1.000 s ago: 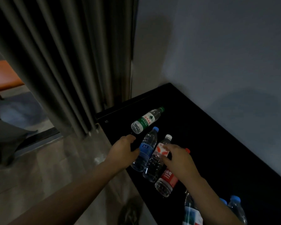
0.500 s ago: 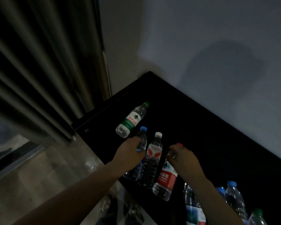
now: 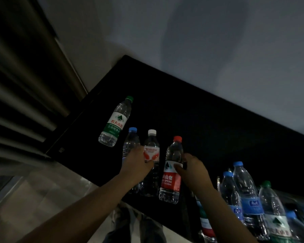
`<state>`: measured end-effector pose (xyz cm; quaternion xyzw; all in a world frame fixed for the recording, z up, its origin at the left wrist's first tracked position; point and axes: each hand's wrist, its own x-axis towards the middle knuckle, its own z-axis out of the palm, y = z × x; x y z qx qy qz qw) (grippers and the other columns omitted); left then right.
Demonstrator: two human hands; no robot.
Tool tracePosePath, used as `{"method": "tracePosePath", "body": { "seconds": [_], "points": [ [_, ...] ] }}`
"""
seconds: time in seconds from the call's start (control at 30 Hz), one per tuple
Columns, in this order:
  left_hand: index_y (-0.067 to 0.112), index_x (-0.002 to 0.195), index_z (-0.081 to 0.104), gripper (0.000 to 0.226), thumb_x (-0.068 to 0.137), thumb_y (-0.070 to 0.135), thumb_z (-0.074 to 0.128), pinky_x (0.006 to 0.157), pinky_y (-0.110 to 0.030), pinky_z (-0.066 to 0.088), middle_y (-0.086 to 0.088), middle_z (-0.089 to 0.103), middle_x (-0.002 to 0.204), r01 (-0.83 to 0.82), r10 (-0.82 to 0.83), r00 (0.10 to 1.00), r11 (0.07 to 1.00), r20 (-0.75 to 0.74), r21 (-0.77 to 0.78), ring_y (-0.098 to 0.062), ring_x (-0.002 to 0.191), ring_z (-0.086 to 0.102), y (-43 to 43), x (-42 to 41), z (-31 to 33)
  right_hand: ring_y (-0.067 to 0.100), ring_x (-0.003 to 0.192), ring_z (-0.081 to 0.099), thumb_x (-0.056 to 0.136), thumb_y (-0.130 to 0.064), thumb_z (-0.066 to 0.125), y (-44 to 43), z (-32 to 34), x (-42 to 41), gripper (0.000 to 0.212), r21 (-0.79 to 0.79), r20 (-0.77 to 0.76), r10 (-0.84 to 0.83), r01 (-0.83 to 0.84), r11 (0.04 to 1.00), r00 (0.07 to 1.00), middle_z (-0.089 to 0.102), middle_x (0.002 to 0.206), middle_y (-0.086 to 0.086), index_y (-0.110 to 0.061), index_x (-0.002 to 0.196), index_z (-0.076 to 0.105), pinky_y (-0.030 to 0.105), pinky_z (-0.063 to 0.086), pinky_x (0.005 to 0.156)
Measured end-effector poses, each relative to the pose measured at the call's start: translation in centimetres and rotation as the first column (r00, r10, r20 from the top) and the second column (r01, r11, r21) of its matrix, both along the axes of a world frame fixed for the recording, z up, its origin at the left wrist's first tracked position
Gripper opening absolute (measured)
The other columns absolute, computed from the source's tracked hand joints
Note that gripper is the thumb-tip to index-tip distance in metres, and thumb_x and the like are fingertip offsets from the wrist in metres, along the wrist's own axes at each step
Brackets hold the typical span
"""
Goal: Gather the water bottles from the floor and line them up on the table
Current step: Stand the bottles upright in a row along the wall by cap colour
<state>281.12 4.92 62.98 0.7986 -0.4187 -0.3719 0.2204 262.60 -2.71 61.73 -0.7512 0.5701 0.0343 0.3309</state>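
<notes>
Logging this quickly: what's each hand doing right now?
Left hand: grips the blue-cap bottle.
Right hand: grips the red-cap bottle.

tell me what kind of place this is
Likely an indoor room, perhaps in a home or hotel: heavy pleated curtains, a black table set against a plain wall, and a hard pale floor.
</notes>
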Motion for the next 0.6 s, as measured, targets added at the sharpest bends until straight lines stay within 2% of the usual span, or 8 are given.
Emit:
{"method": "tracePosePath", "body": {
  "seconds": [0.07,0.17,0.37,0.5,0.6],
  "points": [
    [0.014,0.110,0.051,0.036,0.085,0.033,0.066,0.075,-0.030,0.053,0.000,0.059,0.104,-0.013,0.013,1.000,0.999,0.005,0.040,-0.016,0.094,0.061,-0.7,-0.3,0.0,0.006,0.088,0.052,0.087,-0.035,0.064,0.0,-0.6,0.3,0.032,0.038,-0.001,-0.046,0.046,0.998,0.999,0.055,0.104,-0.007,-0.022,0.114,0.054,0.021,0.041,0.072],
    [0.009,0.114,0.050,0.041,0.086,0.035,0.064,0.080,-0.036,0.054,-0.007,0.060,0.109,-0.011,0.006,0.999,0.995,0.048,0.099,-0.022,0.097,0.061,-2.0,-0.8,-0.1,0.007,0.086,0.055,0.087,-0.035,0.063,-0.2,-1.3,0.7,0.029,0.076,0.018,-0.113,0.111,0.991,0.993,0.056,0.105,-0.005,-0.020,0.112,0.055,0.019,0.041,0.065],
    [0.008,0.113,0.048,0.040,0.086,0.033,0.063,0.069,-0.029,0.045,-0.008,0.060,0.107,0.014,-0.026,0.998,0.981,0.059,0.195,-0.020,0.089,0.059,-4.4,-0.9,-0.7,0.008,0.075,0.064,0.091,-0.031,0.060,-0.5,-2.2,1.3,0.013,0.167,0.128,-0.201,0.178,0.970,0.971,0.064,0.091,-0.003,-0.021,0.095,0.054,0.022,0.051,0.063],
    [0.007,0.117,0.047,0.040,0.087,0.028,0.063,0.061,-0.024,0.041,-0.009,0.060,0.109,0.006,-0.011,1.000,0.972,0.022,0.235,-0.015,0.081,0.053,-5.7,-0.7,-1.3,0.012,0.078,0.066,0.088,-0.032,0.063,-0.9,-2.7,1.3,0.022,0.253,0.140,-0.259,0.218,0.943,0.956,0.065,0.093,-0.001,-0.017,0.101,0.054,0.027,0.054,0.068],
    [0.007,0.119,0.045,0.045,0.086,0.029,0.065,0.065,-0.027,0.043,-0.010,0.059,0.112,-0.013,0.016,1.000,0.966,-0.007,0.257,-0.016,0.084,0.053,-6.1,-0.6,-2.0,0.009,0.078,0.065,0.086,-0.032,0.065,-1.0,-3.4,1.4,0.026,0.285,0.149,-0.300,0.249,0.926,0.942,0.064,0.093,-0.002,-0.018,0.103,0.053,0.023,0.052,0.063]
  ]
}}
